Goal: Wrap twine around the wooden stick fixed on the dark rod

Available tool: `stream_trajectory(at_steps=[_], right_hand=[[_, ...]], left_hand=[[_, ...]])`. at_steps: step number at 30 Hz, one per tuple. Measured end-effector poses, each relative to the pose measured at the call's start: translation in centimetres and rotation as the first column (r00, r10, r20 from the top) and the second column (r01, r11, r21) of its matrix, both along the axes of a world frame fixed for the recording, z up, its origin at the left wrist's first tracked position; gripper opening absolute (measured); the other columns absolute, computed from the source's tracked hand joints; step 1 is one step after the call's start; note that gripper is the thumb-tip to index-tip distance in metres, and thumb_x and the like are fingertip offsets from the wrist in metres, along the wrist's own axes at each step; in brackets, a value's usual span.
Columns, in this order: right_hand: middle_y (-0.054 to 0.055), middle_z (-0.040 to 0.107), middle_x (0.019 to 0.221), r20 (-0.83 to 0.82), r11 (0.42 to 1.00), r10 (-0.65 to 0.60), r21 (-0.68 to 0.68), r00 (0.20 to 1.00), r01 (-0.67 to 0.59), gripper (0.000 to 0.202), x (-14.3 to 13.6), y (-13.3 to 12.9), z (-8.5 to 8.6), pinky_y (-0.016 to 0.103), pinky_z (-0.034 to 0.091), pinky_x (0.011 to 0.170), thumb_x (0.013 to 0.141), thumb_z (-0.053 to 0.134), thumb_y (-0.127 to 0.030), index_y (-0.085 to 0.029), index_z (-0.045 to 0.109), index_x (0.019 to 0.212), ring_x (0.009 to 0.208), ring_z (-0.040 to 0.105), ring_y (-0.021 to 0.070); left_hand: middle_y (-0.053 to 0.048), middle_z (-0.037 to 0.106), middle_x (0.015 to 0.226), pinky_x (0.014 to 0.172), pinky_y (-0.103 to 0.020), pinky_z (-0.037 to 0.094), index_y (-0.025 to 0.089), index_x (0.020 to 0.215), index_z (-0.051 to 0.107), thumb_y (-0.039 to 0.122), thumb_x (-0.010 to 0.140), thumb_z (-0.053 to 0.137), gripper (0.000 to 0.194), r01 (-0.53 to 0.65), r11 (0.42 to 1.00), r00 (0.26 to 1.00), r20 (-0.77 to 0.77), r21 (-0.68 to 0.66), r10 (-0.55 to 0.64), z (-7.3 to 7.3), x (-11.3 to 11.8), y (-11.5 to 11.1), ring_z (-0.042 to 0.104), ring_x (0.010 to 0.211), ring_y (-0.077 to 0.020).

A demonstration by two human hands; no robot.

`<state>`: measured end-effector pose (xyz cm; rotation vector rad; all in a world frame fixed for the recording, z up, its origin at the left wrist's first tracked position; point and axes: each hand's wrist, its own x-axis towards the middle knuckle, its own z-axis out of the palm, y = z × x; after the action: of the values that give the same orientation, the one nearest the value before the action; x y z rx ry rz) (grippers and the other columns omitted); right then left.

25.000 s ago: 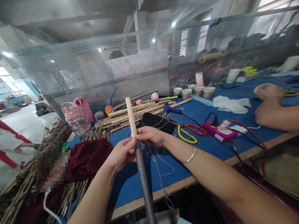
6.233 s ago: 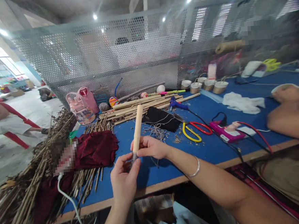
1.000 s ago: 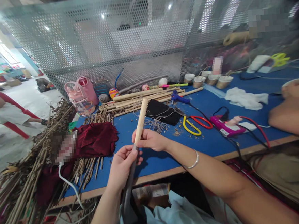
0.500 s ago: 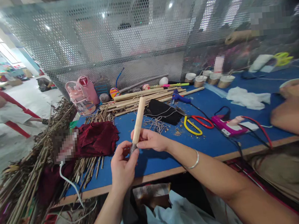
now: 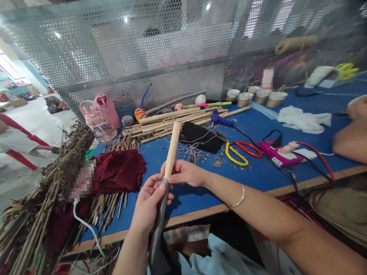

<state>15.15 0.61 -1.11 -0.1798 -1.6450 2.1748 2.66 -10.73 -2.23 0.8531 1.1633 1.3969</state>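
A pale wooden stick (image 5: 173, 148) stands tilted above the blue table, its lower end meeting a dark grey strip (image 5: 159, 223) that hangs down toward my lap. My left hand (image 5: 150, 200) pinches the grey strip just below the joint, thumb on top. My right hand (image 5: 184, 173), with a silver bangle on its wrist, grips the stick's lower part from the right. Behind the stick lie a black cloth (image 5: 200, 136) and loose grey cord (image 5: 192, 154).
Yellow-and-red scissors (image 5: 236, 155), a blue glue gun (image 5: 221, 119) and a purple power strip (image 5: 280, 153) lie to the right. Dark red cloth (image 5: 119, 170) and dry stalks (image 5: 41, 214) fill the left. Another person's arm (image 5: 358, 142) rests at the right edge.
The grey strip now shows hanging long below the stick, where only a short part was visible before. My left hand has shifted slightly, and its fingers have spread a little around the strip.
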Motion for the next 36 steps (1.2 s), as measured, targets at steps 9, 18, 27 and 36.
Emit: stream_trajectory(at_steps=[9,18,27,36], right_hand=[[-0.003,0.057,0.069,-0.023,0.998,-0.045,0.036,0.999,0.046,0.032,-0.5,-0.3,-0.1,0.021,0.043,0.059,0.067,0.073,-0.029,-0.012,0.052,0.083,0.06,0.054,0.0072],[-0.003,0.055,0.07,-0.005,0.99,-0.103,0.1,0.995,0.103,0.029,-0.1,-0.1,0.4,0.02,0.042,0.063,0.067,0.073,-0.03,-0.011,0.054,0.079,0.064,0.052,0.0064],[-0.001,0.058,0.071,-0.039,0.999,-0.02,0.048,0.999,0.022,0.029,0.1,-0.1,0.3,0.021,0.042,0.059,0.071,0.069,-0.032,-0.011,0.053,0.085,0.059,0.053,0.0069],[-0.003,0.055,0.076,-0.107,0.997,-0.073,-0.023,0.992,0.071,0.039,-0.2,-0.3,0.3,0.018,0.042,0.062,0.066,0.074,-0.028,-0.016,0.047,0.093,0.068,0.052,0.007]], left_hand=[[-0.005,0.067,0.08,0.063,-0.025,0.049,0.015,0.093,0.06,0.033,0.066,0.071,0.035,-0.182,0.983,0.964,-0.194,0.02,0.182,0.1,0.7,-0.7,0.061,0.065,-0.0132],[-0.002,0.063,0.087,0.064,-0.022,0.047,0.019,0.098,0.057,0.029,0.063,0.074,0.04,-0.31,0.933,0.823,-0.439,0.183,0.36,0.1,1.3,-0.6,0.059,0.075,-0.0126],[-0.005,0.065,0.082,0.057,-0.024,0.05,0.016,0.095,0.054,0.035,0.07,0.068,0.035,-0.025,0.999,1.0,0.007,-0.034,0.025,0.4,0.4,-0.2,0.06,0.059,-0.0109],[-0.004,0.064,0.088,0.058,-0.025,0.051,0.02,0.105,0.055,0.032,0.073,0.065,0.036,-0.292,0.936,0.864,-0.366,0.197,0.346,-0.4,1.7,-0.7,0.061,0.066,-0.0137]])
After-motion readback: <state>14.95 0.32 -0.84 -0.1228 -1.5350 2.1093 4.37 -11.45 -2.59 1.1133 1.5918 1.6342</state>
